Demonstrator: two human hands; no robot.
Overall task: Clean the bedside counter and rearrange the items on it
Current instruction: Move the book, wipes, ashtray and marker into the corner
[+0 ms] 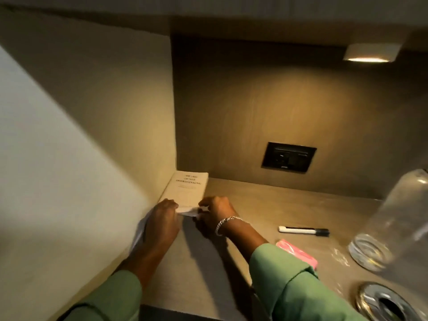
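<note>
A pale paperback book [187, 189] is being squared into the table's [266, 205] far left corner; a white cloth lies under the left hand [162, 218], its grip unclear, while the right hand [214, 210] pinches the book's near edge. Right of that grip, a white marker [303, 230], pink packet [297, 252] and clear glass bottle [398, 218] seem unsorted.

Book [188, 189] lying flat in the counter's [266, 205] far left corner against the side wall, both hands at its near edge, marker [303, 230] to the right, packet [297, 252] nearer, bottle [393, 225] at far right, wall socket [288, 157] behind.
</note>
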